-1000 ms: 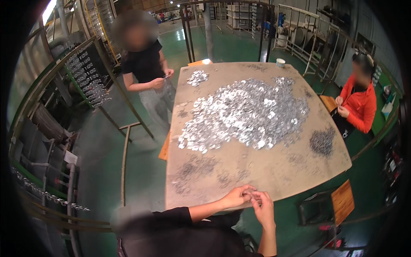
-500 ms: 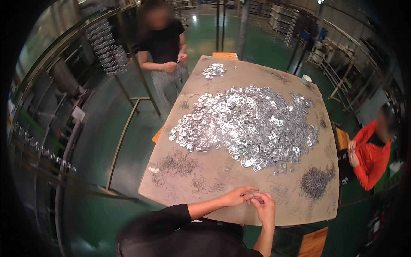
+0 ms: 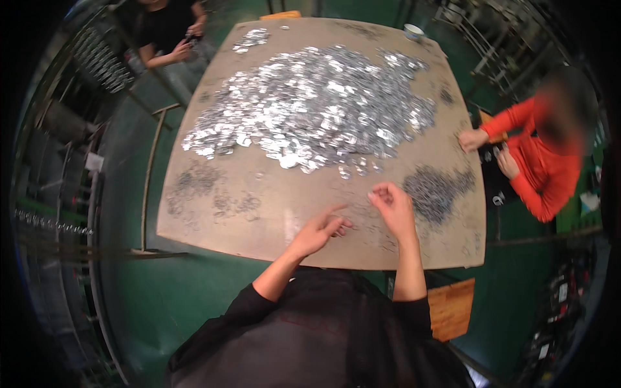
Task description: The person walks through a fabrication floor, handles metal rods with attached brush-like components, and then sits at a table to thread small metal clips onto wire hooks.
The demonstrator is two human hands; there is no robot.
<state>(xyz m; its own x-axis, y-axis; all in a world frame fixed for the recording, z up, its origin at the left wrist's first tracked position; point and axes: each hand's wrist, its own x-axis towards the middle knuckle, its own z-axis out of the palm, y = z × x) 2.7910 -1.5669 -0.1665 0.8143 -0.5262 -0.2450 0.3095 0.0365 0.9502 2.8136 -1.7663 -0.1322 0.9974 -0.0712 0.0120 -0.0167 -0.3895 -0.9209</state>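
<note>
A big heap of shiny silver buckle-like metal pieces [image 3: 323, 97] covers the middle of the brown table [image 3: 272, 246]. Near the front edge, my left hand [image 3: 318, 233] hovers with its index finger stretched out and the thumb apart; I see nothing in it. To its right, my right hand [image 3: 394, 208] is raised over the table, thumb and fingertips brought together in a pinch; whatever is between them is too small to make out. Beside it lies a dense pile of thin dark wire pieces [image 3: 432, 197]. A few loose silver pieces [image 3: 352, 169] lie just beyond my hands.
More thin wires [image 3: 194, 178] are scattered at the table's left. A small silver pile [image 3: 251, 40] and a white cup [image 3: 413, 31] stand at the far side. One person in red [image 3: 550, 168] sits at the right; another in black [image 3: 169, 32] stands at far left.
My hands have come apart; the right one has reached forward and the left has opened out. The view has tipped downward. The person in red has extended an arm onto the table edge.
</note>
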